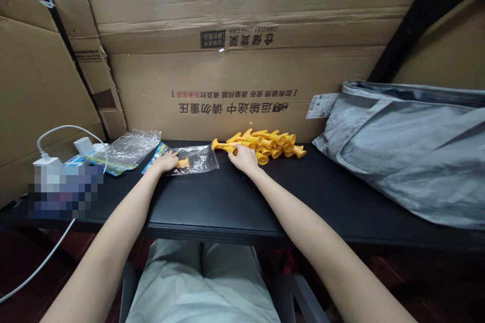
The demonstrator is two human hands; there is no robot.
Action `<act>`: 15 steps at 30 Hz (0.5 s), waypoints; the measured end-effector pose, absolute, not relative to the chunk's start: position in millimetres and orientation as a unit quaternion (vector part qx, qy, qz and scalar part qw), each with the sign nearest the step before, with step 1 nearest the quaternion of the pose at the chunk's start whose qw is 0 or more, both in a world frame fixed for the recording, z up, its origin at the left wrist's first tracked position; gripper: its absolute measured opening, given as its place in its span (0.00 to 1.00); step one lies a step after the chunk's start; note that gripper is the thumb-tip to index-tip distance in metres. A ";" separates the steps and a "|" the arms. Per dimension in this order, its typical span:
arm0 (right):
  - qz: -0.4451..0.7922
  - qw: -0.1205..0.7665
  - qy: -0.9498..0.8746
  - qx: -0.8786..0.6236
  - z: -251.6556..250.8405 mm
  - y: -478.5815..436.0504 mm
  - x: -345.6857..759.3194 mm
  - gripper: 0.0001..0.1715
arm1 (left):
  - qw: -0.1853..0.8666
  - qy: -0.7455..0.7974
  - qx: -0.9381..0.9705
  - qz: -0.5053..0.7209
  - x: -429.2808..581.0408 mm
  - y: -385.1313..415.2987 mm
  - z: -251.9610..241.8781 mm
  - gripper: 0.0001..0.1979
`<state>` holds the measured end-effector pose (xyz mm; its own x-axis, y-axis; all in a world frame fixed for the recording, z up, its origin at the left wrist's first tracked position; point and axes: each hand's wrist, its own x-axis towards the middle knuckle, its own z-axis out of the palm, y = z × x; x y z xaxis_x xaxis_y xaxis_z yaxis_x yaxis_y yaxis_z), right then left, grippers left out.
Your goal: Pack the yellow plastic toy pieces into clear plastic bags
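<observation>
My left hand [167, 161] rests on a clear plastic bag [202, 160] with a colourful header card [155, 157], its fingers closed on the bag near the card. A yellow plastic piece [184, 163] shows just beside those fingers, seemingly inside the bag. Between the fingers of my right hand [245, 160] is another yellow plastic piece with flared ends [223, 147], held at the bag's right end. Behind and right of this hand lies a pile of similar yellow pieces [278, 145]. My fingers partly hide what they grip.
More clear bags [132, 147] lie at the left of the black table [215, 202], near a white charger with a cable [47, 166] and a blurred-out object. A grey fabric bag [401, 151] stands at the right. Cardboard [235, 70] walls off the back.
</observation>
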<state>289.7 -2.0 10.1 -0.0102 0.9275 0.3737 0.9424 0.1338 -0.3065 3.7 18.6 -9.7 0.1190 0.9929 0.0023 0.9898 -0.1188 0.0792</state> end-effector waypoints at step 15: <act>0.106 0.423 -0.748 -0.501 27.0 -9.3 302.0 0.13 | -0.040 0.697 0.710 0.095 6.6 6.1 -1.9 0.21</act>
